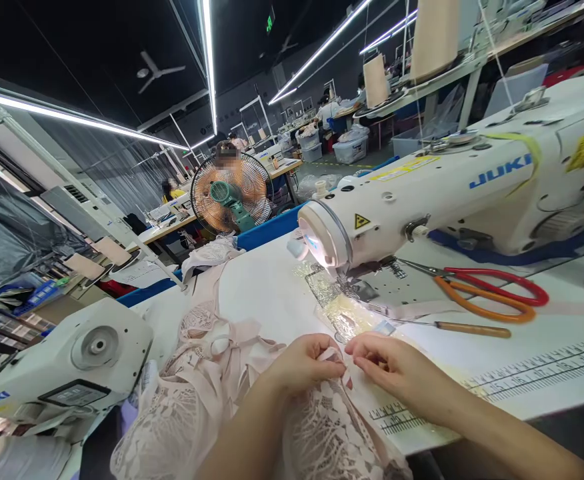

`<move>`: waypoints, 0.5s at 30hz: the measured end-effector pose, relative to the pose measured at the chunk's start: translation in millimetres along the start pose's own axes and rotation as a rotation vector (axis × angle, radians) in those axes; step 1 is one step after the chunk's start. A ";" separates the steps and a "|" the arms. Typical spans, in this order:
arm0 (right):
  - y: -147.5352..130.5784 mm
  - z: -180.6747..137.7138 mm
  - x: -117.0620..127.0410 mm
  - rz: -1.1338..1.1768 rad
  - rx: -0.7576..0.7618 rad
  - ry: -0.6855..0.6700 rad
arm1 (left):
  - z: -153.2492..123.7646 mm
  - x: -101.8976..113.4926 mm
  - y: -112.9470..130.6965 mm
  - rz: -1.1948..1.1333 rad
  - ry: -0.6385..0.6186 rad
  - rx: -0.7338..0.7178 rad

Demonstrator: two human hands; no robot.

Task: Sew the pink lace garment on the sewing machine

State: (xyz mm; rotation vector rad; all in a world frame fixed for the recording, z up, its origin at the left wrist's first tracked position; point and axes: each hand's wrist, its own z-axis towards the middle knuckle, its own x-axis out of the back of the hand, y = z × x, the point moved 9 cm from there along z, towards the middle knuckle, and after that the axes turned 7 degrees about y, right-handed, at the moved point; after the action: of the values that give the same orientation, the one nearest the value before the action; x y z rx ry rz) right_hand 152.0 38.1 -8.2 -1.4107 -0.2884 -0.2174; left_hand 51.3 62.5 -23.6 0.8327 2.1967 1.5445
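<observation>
Pale pink lace bras (187,387) lie heaped across the front left of the table. My left hand (305,363) is closed, pinching a pale pink fabric band from a lace piece (329,427) that hangs toward the table's front edge. Close beside it, my right hand (397,373) has thumb and fingers drawn together near the same band; what lies between those fingertips is too small to make out. Just beyond both hands stands a white sewing machine (372,220), its lamp lit over the needle area.
Scissors with red and orange handles (487,293) and a wooden-handled tool (475,329) lie right of the needle area. A printed ruler scale (537,370) runs along the front right. Another sewing machine (97,347) stands left. Behind the table is a large fan (232,193).
</observation>
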 end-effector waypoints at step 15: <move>-27.5 -15.9 -20.7 -0.022 0.317 -0.085 | -1.7 -6.1 1.7 0.046 -0.055 -0.023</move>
State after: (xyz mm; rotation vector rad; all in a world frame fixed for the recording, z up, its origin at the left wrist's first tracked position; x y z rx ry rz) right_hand 124.7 17.8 8.7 -1.1046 -0.3911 -0.1236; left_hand 55.6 57.8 -21.9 0.9135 2.1308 1.5468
